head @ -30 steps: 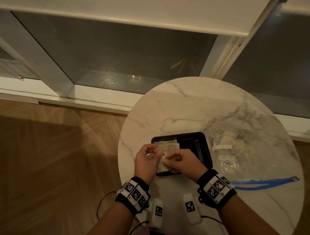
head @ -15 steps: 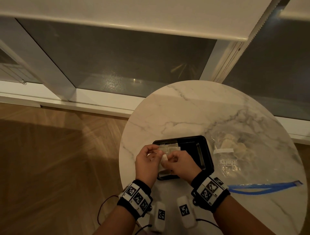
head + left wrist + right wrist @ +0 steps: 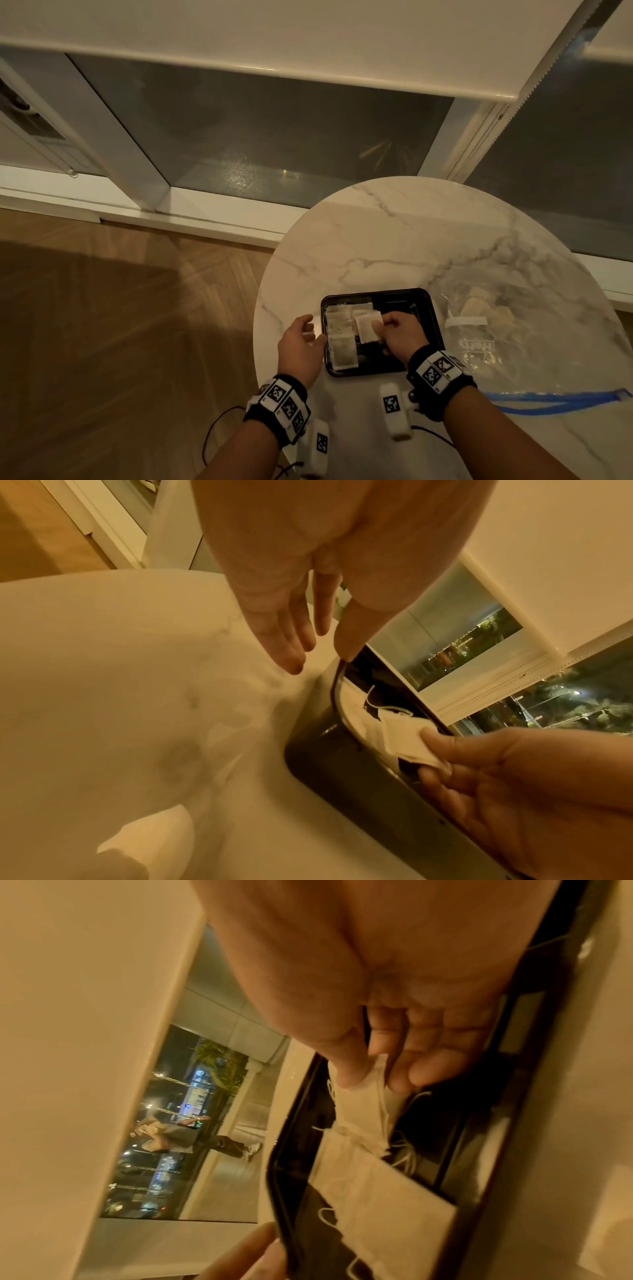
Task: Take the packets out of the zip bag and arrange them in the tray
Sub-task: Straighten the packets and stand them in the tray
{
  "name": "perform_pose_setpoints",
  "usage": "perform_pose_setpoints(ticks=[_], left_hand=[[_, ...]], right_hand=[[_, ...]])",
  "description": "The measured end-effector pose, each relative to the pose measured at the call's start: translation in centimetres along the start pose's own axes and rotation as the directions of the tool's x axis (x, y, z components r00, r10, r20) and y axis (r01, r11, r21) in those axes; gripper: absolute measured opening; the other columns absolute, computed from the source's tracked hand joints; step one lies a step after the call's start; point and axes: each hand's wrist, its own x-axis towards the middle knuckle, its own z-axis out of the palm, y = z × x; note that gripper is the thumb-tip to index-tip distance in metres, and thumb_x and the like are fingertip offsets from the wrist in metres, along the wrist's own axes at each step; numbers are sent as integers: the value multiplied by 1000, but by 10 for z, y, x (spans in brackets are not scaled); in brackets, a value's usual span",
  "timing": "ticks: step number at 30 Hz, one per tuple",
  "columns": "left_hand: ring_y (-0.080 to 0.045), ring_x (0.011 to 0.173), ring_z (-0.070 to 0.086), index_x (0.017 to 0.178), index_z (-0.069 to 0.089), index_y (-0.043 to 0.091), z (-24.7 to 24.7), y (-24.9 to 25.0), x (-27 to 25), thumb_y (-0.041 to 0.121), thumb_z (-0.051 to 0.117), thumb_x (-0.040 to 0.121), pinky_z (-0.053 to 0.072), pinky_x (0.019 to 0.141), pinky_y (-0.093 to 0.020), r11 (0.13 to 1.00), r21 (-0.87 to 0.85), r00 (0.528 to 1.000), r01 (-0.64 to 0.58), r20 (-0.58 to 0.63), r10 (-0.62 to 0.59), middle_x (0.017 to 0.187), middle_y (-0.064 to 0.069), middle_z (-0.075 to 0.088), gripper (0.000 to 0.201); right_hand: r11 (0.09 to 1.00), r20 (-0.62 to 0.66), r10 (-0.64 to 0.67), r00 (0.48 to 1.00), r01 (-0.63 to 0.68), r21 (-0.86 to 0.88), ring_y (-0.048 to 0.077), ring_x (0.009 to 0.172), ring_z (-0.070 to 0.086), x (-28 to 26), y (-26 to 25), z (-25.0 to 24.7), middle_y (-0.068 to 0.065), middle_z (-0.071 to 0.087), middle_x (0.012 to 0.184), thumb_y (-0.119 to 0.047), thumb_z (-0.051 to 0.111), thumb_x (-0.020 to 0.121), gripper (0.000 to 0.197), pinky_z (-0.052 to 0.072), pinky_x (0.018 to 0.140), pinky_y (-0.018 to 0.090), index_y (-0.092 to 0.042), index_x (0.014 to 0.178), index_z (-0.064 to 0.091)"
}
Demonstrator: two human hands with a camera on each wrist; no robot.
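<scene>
Right hand (image 3: 399,330) pinches a packet (image 3: 368,328) over the tray (image 3: 433,320), likely to lay it beside others. Left hand (image 3: 299,344) open, thumb steadying the rim

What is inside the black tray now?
White packets lie along the left side of the black tray; the right hand holds another packet above. That hand covers part of the floor.

Tray (image 3: 432,329) sits on the table (image 3: 376,240) near its front edge; packets (image 3: 340,334) lie in the tray's left part; zip bag (image 3: 507,346) lies just right of the tray; left hand (image 3: 299,346) at the tray's left rim; right hand (image 3: 402,334) over the tray, one packet (image 3: 366,329) between thumb and fingers
</scene>
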Motion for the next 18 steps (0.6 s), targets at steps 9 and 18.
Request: perform_pose_setpoints(ticks=[9,18], left_hand=[[-18,84,68,117,67,15,6,5,3,13,67,89,57,85,-35,1000,28,999,9,-44,-8,90,4,68,28],[-17,86,66,117,66,16,6,4,1,17,66,91,57,85,-35,998,58,998,-12,-54,15,90,2,69,27]], right_hand=[[969,8,63,998,-59,-242,18,75,66,15,13,1,2,71,78,-30,73,82,13,53,68,27,-22,76,65],[905,-33,62,998,-70,-420,17,76,63,11,1,-1,1,66,78,-37,74,78,23,49,63,23,-16,80,65]])
